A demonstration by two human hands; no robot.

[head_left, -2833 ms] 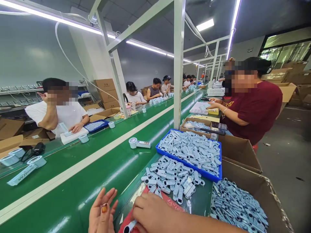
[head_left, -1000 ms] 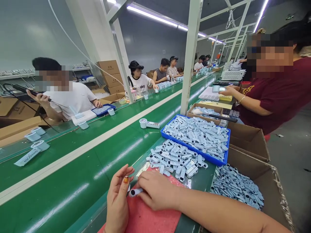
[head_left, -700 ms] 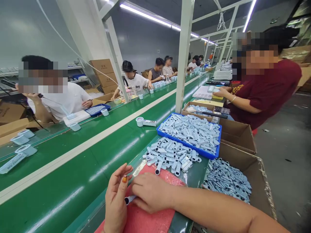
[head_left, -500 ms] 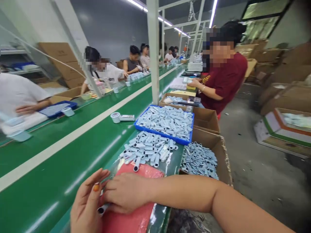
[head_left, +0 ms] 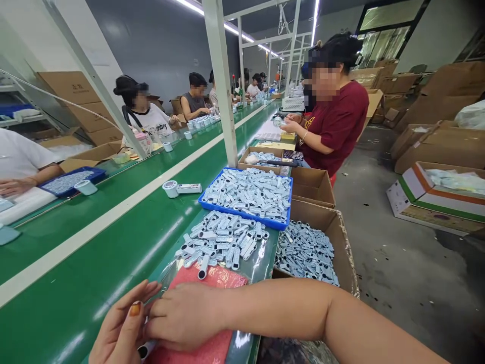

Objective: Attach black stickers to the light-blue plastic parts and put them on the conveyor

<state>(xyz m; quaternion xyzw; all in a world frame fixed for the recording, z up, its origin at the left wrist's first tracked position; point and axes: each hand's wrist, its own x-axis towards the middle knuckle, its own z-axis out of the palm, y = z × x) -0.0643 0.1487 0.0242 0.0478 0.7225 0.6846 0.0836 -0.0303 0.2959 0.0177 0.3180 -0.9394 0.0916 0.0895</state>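
Surrounding the work is a room with a grey wall (head_left: 155, 40), a white post (head_left: 220, 86) rising in front. A long green conveyor belt (head_left: 113, 242) runs away from the viewer, co-workers (head_left: 151, 120) along its far side and a person in a maroon shirt (head_left: 341, 121) on the near side. Beside the belt lies a green tabletop (head_left: 262, 268), and to its right a deep cardboard box (head_left: 347, 247) of pale-blue parts. A blue tray (head_left: 279, 222) is heaped with similar parts; just nearer, a loose pile (head_left: 223, 237) reaches onto a red mat (head_left: 206, 349). Beside that mat the left hand (head_left: 121, 323) is cupped, thumb apart from its bent fingers; whether it grips anything, I cannot tell. The right hand (head_left: 185, 313), touching or nearly touching it, has its fingers curled and pressed together, tips hidden, closed on a small piece (head_left: 146, 349) whose dark end pokes out between both hands.
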